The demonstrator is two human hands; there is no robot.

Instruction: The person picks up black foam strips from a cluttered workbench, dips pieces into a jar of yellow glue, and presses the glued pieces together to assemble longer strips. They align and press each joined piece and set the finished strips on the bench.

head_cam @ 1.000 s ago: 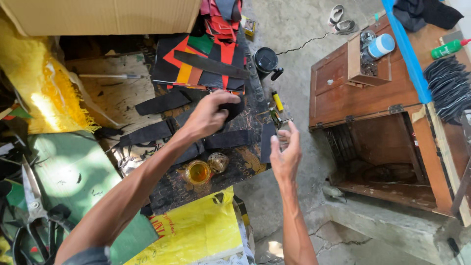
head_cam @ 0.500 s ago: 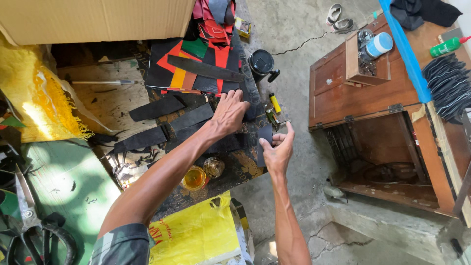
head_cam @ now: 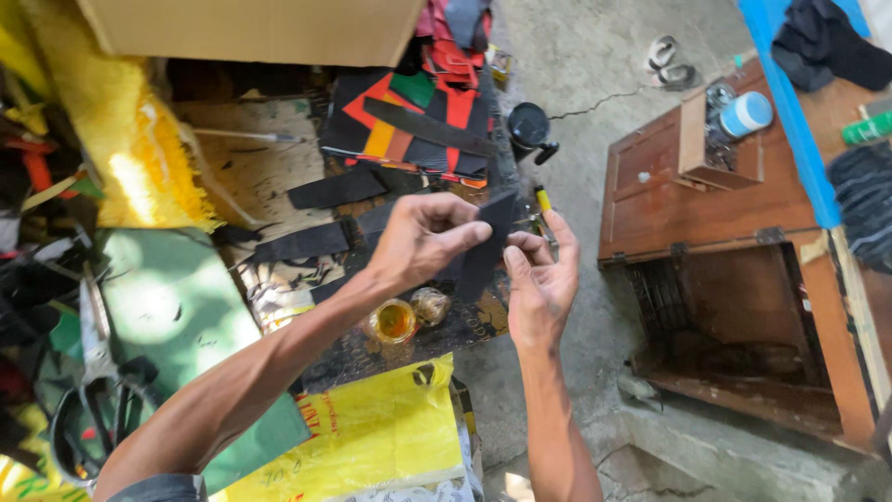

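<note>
Your left hand (head_cam: 423, 237) pinches a black strip (head_cam: 485, 244) by its top edge: flat, dark, matte, approx rectangular, hanging upright above the tabletop (head_cam: 279, 177). Right hand (head_cam: 539, 279) grips its right edge w/ fingertips.

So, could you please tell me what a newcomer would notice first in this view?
Probably the two bare hands at the centre: the left hand and right hand hold a flat black strip of sheet material between their fingers above the cluttered work board. Just below sits a small open tin of amber glue. To the left lies a bright yellow fuzzy cloth, and on the right an open brown wooden box.
</note>
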